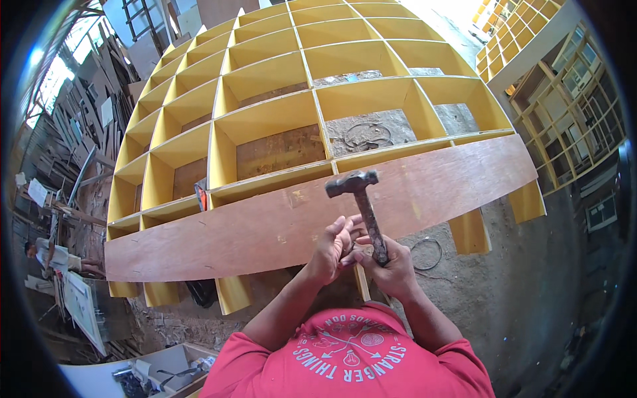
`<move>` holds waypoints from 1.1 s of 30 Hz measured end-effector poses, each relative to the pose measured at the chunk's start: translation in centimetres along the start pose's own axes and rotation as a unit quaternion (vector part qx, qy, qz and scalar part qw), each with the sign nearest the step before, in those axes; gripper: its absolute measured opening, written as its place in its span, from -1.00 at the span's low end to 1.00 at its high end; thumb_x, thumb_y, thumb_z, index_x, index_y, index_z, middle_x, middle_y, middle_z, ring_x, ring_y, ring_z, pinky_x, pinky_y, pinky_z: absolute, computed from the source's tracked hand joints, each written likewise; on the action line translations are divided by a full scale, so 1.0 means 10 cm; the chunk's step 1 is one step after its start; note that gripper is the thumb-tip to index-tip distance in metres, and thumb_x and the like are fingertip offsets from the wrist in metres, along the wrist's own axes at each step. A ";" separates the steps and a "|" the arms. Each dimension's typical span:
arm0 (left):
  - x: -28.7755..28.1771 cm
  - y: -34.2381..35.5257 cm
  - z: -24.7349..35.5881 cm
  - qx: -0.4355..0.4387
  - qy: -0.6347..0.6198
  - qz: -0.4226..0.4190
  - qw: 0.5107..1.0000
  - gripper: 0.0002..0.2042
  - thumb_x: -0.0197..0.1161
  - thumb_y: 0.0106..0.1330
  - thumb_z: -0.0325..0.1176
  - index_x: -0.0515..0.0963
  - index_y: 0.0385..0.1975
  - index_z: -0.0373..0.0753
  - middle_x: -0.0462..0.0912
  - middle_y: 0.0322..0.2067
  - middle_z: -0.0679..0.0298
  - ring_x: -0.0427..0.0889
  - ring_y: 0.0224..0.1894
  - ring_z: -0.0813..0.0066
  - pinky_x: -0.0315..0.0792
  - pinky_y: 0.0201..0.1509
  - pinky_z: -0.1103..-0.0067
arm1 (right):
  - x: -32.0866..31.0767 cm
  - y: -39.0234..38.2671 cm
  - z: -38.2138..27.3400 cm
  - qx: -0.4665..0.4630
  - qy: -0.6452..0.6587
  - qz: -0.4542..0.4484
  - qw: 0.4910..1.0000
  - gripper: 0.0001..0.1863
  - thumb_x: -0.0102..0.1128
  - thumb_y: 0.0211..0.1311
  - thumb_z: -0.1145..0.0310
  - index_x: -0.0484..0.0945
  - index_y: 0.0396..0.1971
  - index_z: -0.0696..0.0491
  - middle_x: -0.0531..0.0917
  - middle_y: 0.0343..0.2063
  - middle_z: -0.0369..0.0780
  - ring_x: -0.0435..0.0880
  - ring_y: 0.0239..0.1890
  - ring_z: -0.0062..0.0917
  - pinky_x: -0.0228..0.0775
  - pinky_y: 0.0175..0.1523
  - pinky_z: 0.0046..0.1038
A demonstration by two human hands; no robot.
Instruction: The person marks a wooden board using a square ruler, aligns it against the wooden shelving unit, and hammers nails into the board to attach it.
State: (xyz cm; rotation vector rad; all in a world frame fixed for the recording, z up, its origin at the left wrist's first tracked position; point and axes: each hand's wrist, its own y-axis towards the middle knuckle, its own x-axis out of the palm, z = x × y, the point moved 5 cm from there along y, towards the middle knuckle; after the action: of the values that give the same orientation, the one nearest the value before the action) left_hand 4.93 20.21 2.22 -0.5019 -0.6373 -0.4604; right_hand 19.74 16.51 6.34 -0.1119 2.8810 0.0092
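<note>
Hammer [369, 219] is in our right hand [393, 266], clenched round the lower handle, head up and standing over the plywood strip [265, 230] in view; our left hand [329, 251] is right beside it, fingers bent and fingertips close to the right hand's; we can't tell whether it pinches something small such as a nail, too fine to make out.

Strip is at the near side of the yellow grid frame [224, 159], running across nearly its full width; yellow rib ends [232, 296] stick out past its lower edge on both sides of us; so placing looks done, roughly at least.

Fixing looks partial, our judgement; a few short thin lines [202, 223] show on the left part of the strip, probably nails not fully driven, though we can't confirm depth; we make out none on the right part, so that stretch likely has most of the nailing left; the hammer isn't on the strip's surface at this moment, more like a pause between blows or a nail being readied; we can't tell how firmly the strip is held, nor whether its edges sit true to the ribs.
</note>
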 end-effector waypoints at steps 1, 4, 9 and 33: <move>0.01 -0.03 -0.03 -0.008 0.026 -0.025 0.999 -0.03 -0.20 0.55 0.45 0.00 0.67 -0.29 0.66 0.12 0.14 0.38 -0.39 0.76 0.21 -0.47 0.76 | 0.02 -0.01 -0.01 -0.003 -0.008 -0.006 1.000 -0.73 0.49 0.40 0.35 0.75 0.02 0.09 0.68 -0.58 -0.32 0.57 -0.51 -0.79 0.44 -0.36 -0.51; 0.07 -0.09 -0.06 -0.011 0.082 -0.043 0.996 0.01 -0.21 0.54 0.49 -0.05 0.69 -0.28 0.65 0.16 0.15 0.35 -0.41 0.77 0.16 -0.48 0.76 | 0.05 -0.06 0.01 -0.002 0.003 -0.012 1.000 -0.77 0.47 0.41 0.36 0.75 -0.03 0.10 0.75 -0.54 -0.27 0.63 -0.49 -0.77 0.50 -0.32 -0.48; 0.08 -0.12 -0.17 -0.029 0.093 -0.036 0.995 -0.07 -0.16 0.58 0.43 0.13 0.63 -0.30 0.66 0.15 0.19 0.33 -0.41 0.82 0.13 -0.49 0.78 | 0.06 -0.08 0.31 0.016 0.089 -0.026 0.996 -0.83 0.47 0.43 0.35 0.73 -0.13 0.13 0.71 -0.50 -0.33 0.57 -0.45 -0.77 0.47 -0.29 -0.51; -0.49 -0.01 0.18 0.226 0.402 0.116 0.880 -0.95 0.47 0.44 -0.53 0.76 -0.19 -0.33 0.87 -0.24 0.27 0.75 -0.13 0.66 0.61 0.03 0.61 | -0.26 0.01 0.27 0.078 -0.050 0.030 0.995 -0.66 0.47 0.43 0.29 0.70 0.08 0.13 0.54 -0.58 -0.38 0.42 -0.50 -0.74 0.34 -0.36 -0.52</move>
State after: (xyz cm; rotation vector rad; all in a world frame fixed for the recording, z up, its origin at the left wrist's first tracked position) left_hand 0.60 22.40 0.25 0.0854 0.1331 -0.2397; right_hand 22.97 16.82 4.42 0.0047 2.7723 -0.1919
